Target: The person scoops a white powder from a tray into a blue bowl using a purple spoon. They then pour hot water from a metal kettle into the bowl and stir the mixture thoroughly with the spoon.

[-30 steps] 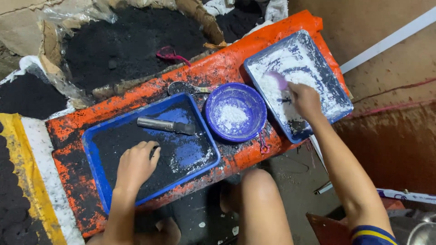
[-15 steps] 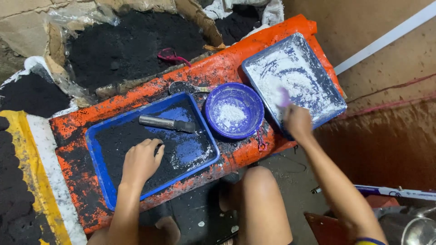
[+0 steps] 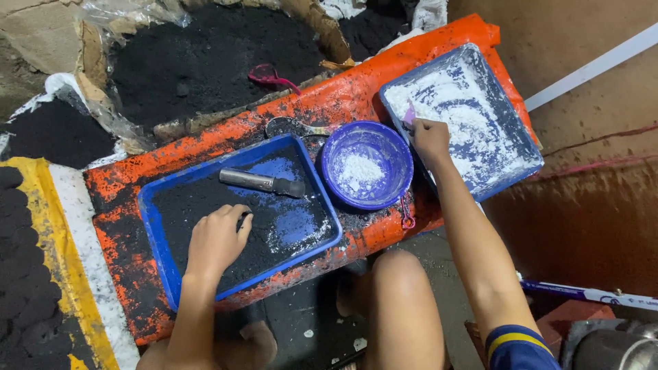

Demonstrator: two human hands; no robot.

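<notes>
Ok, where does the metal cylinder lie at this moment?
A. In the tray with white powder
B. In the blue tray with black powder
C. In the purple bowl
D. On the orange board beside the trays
B: the cylinder lies in the blue tray on black powder, beyond the left hand.

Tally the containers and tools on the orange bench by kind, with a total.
Blue trays: 2, one with black powder and one with white powder
Purple bowl: 1
Metal cylinder: 1
Pink scoop: 1
Total: 5

Bare forearms and knee; right arm's dark blue sleeve (image 3: 517, 349) carries a yellow stripe.
</notes>
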